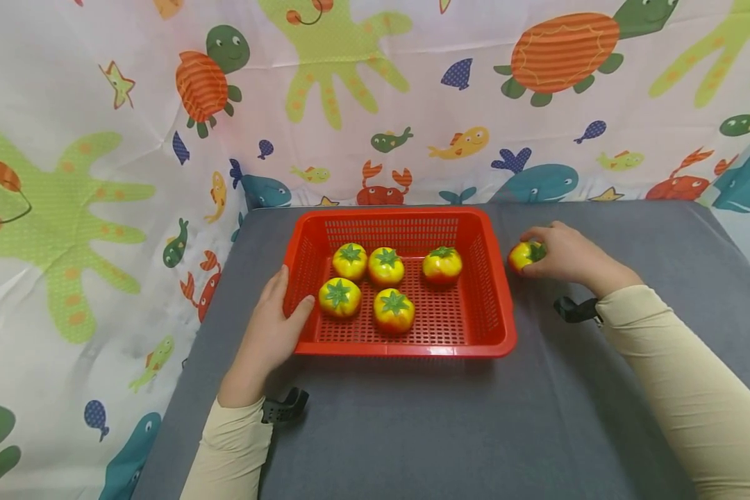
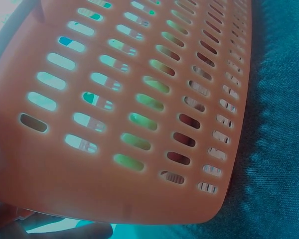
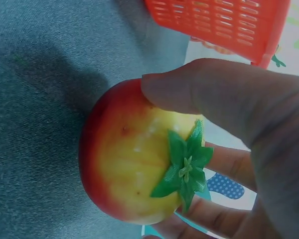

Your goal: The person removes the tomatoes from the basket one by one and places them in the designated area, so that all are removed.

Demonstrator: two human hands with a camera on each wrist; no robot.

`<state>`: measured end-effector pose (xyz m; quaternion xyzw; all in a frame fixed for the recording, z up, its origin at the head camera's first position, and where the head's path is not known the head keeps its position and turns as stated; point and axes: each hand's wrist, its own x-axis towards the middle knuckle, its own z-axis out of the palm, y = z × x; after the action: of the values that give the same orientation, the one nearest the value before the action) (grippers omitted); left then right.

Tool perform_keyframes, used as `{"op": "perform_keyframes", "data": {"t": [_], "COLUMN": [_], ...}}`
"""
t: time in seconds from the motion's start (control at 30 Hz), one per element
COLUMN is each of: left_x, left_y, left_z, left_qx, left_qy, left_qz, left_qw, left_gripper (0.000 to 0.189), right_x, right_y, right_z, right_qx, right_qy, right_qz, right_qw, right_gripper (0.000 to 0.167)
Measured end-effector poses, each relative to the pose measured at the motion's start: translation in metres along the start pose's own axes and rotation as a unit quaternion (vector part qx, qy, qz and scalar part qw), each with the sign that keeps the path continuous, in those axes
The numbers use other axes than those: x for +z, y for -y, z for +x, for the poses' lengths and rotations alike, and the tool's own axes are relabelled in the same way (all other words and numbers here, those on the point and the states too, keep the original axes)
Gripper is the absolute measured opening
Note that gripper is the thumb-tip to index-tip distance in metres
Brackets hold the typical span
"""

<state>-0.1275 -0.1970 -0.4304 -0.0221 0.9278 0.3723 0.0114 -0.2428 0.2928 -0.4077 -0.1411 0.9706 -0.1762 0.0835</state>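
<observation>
A red plastic basket (image 1: pixel 400 351) with slotted walls stands on the grey cloth. Several yellow-and-red toy tomatoes (image 1: pixel 394 310) with green star-shaped tops sit inside it, mostly in its left half. My left hand (image 1: pixel 269 333) grips the basket's left side, thumb over the rim and fingers along the outer wall. To the right of the basket, my right hand (image 1: pixel 562 255) holds another toy tomato (image 3: pixel 134 159) between thumb and fingers, close over the cloth. The slotted outer wall of the basket (image 2: pixel 104 184) fills most of the left wrist view.
Grey cloth (image 1: pixel 412 430) covers the table around the basket. Behind and to the left hangs a white curtain (image 1: pixel 350 153) printed with sea animals. A dark strap (image 1: pixel 284 406) is on the left wrist, and another strap (image 1: pixel 575 310) on the right.
</observation>
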Motion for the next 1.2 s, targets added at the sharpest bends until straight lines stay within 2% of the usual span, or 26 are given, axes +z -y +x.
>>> {"op": "perform_keyframes", "data": {"t": [0.33,0.7,1.0,1.2], "left_x": [0.000,0.000,0.000,-0.002], "left_y": [-0.001,0.001,0.001,0.002], "left_z": [0.001,0.001,0.001,0.000], "left_qx": [0.001,0.005,0.014,0.011], "left_qy": [0.003,-0.001,0.000,0.003], "left_qz": [-0.005,0.000,-0.005,-0.007], "left_qw": [1.0000,1.0000,0.9999,0.9999], "left_gripper": [0.086,0.087,0.086,0.086], "right_x": [0.006,0.006,-0.002,-0.014], "right_y": [-0.007,-0.006,-0.004,0.009], "right_z": [-0.002,-0.001,-0.007,-0.012], "right_qx": [-0.014,-0.001,0.015,0.016], "right_qy": [-0.002,0.011,0.006,-0.006], "right_qz": [-0.005,0.000,-0.005,-0.008], "right_qw": [0.9999,0.9999,0.9999,0.9998], "right_gripper": [0.062,0.072,0.071,0.068]}}
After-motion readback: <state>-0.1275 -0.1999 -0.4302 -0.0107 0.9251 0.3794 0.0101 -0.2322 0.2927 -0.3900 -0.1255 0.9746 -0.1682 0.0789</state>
